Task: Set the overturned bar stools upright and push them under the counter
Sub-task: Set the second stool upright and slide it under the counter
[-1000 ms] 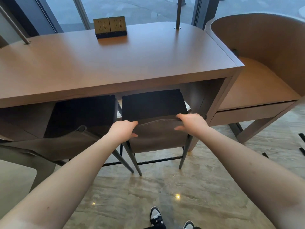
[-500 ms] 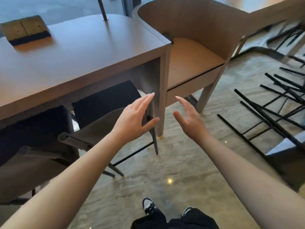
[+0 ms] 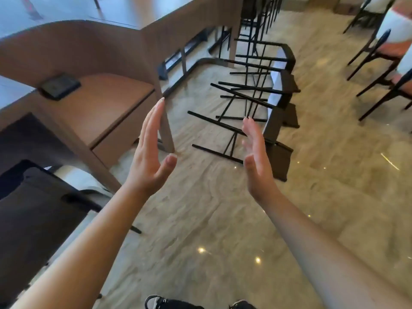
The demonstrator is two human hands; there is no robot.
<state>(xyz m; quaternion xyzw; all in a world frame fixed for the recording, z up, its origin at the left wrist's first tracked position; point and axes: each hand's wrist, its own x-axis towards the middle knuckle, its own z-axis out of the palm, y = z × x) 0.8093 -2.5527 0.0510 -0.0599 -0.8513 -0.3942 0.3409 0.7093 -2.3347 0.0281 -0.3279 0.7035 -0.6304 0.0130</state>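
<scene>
Several overturned bar stools lie on their sides in a row on the floor ahead of me, black legs pointing left toward the counter. The nearest overturned stool (image 3: pixel 277 150) lies just beyond my right hand. The long wooden counter (image 3: pixel 187 25) runs away at upper centre. My left hand (image 3: pixel 149 157) and my right hand (image 3: pixel 256 152) are raised in the air, palms facing each other, fingers straight, holding nothing. An upright stool (image 3: pixel 33 210) with a dark seat stands at the lower left, partly under the counter.
A curved wooden booth seat (image 3: pixel 107 108) with a dark device lying on it sits between the two counter sections. Dining chairs (image 3: pixel 379 54) with black legs stand at the upper right. Polished marble floor (image 3: pixel 223 219) spreads in front of my shoes.
Both hands let go of the upright stool's seat under the counter and lifted open into the air. My view swung right, bringing the overturned stools into sight.
</scene>
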